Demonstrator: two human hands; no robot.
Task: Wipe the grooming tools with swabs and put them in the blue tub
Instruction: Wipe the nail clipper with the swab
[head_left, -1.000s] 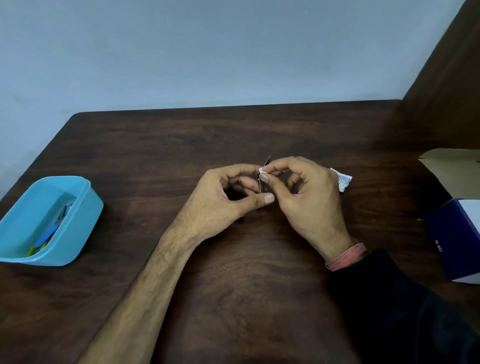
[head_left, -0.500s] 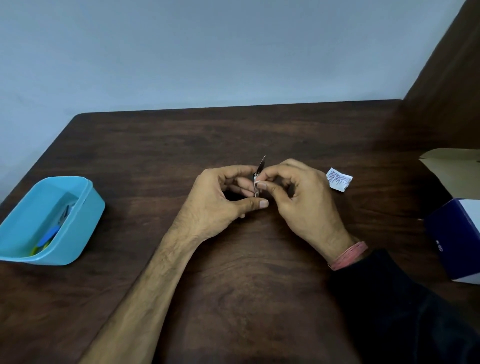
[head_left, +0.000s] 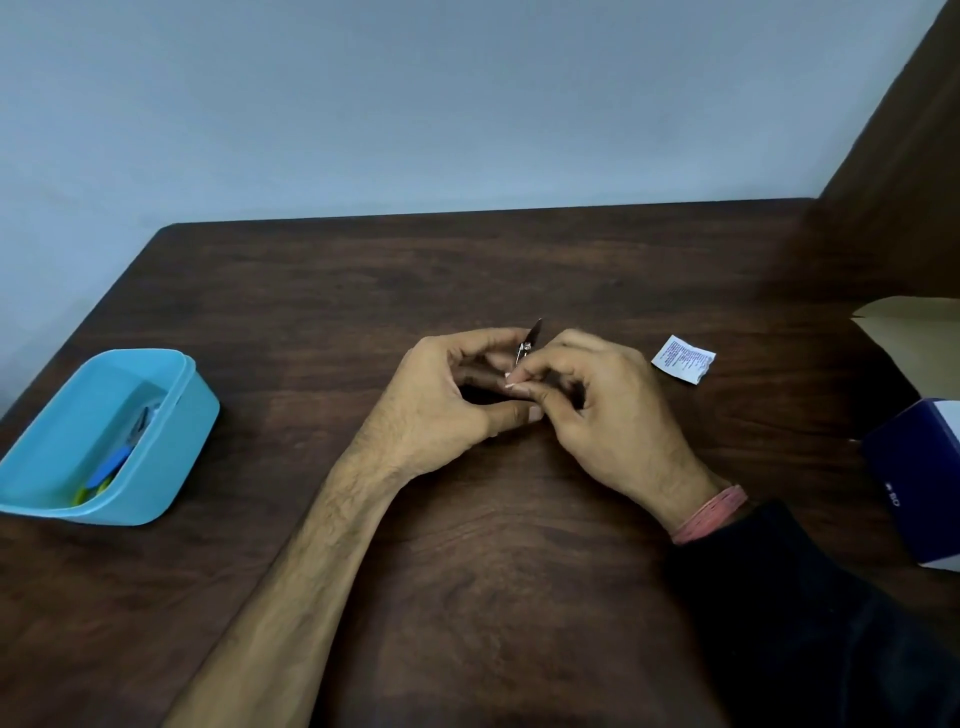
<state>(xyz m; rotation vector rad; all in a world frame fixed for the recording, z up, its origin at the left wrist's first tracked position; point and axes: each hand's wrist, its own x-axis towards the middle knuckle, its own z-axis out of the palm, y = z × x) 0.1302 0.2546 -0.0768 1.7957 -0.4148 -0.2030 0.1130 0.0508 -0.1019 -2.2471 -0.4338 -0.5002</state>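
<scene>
My left hand (head_left: 447, 400) and my right hand (head_left: 597, 410) meet over the middle of the dark wooden table (head_left: 467, 571). Between their fingertips stands a small metal nail clipper (head_left: 527, 345), its thin lever pointing up and away. My left hand grips it from the left. My right fingers pinch against it; a swab showed there earlier, but none is visible between them now. The blue tub (head_left: 171, 452) stands at the left edge with a blue-handled tool (head_left: 111, 467) and other tools inside.
A torn white swab wrapper (head_left: 683, 358) lies on the table right of my right hand. At the right edge stand a dark blue box (head_left: 909, 483) and an open brown cardboard flap (head_left: 914, 332). A wall runs behind the table.
My right hand has slid down along the clipper, uncovering the wrapper behind it. The clipper's lever now tilts more to the right. The left hand has barely moved.
</scene>
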